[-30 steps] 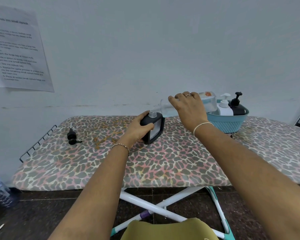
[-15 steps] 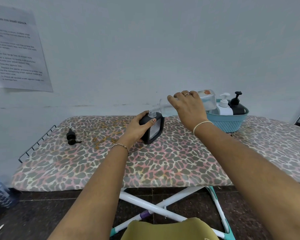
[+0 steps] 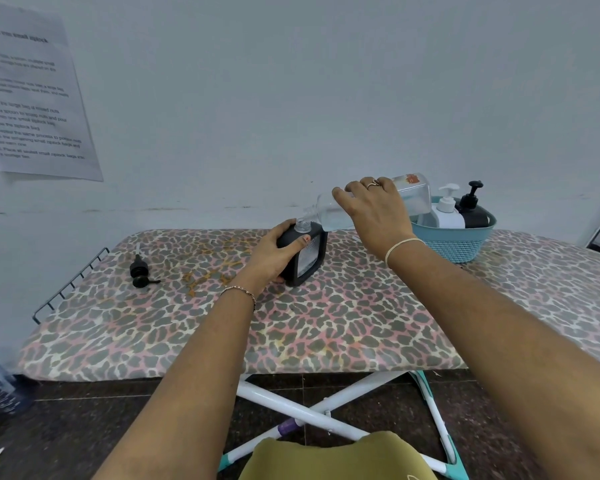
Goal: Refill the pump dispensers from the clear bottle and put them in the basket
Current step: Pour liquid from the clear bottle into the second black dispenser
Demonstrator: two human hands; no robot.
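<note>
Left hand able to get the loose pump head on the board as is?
Probably not yet: the left hand grips the black dispenser under the tilted clear bottle. Nothing lies between it and the pump head, so once it lets go, likely yes.

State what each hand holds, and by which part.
Left hand grips the black dispenser by its upper side; right hand grips the clear bottle round its middle.

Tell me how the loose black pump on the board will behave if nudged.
The pump lies on its side on the ironing board; its round collar might let it roll, though the jutting spout would likely stop it. Small and plastic-looking, it is probably light. Its thin tube looks bendy.
</note>
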